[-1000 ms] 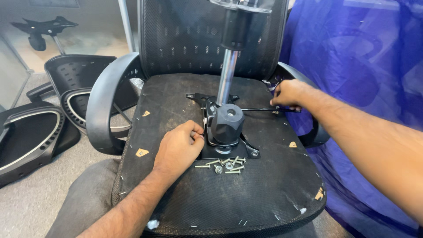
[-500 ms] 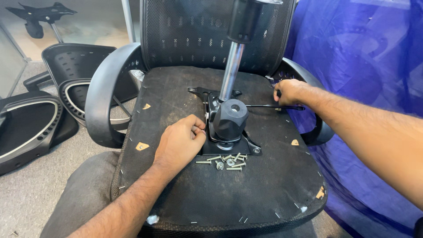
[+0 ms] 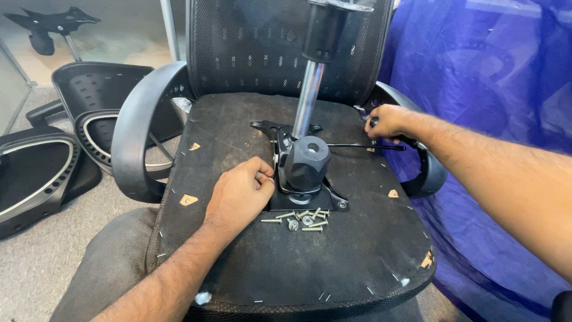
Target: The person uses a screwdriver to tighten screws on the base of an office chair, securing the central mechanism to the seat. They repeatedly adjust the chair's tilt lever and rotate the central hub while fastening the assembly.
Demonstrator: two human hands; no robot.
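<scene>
At the far left I see spare black chair shells (image 3: 42, 173) lying on the grey floor. Next comes an office chair turned upside down, the black fabric underside of its seat (image 3: 286, 262) facing up, with its curved left armrest (image 3: 140, 128) at the left edge. My left hand (image 3: 241, 194) rests on the middle of the seat underside, its fingers (image 3: 262, 174) curled almost closed against the left side of the black metal seat mechanism (image 3: 307, 179); I cannot tell whether they pinch a screw or only brace the plate. Just in front of the mechanism, toward the near edge, lies a small heap of loose silver screws (image 3: 301, 219). A chrome gas cylinder (image 3: 308, 98) rises upright from the mechanism. Further right, my right hand (image 3: 387, 121) is closed around the end of the thin black adjustment lever (image 3: 357, 145), near the seat's right edge and the right armrest (image 3: 426, 173). A blue plastic sheet (image 3: 488, 77) fills the right side. I judge the mechanism is being lined up on the seat; the next move seems to call for holding the plate steady and picking up a screw.
</scene>
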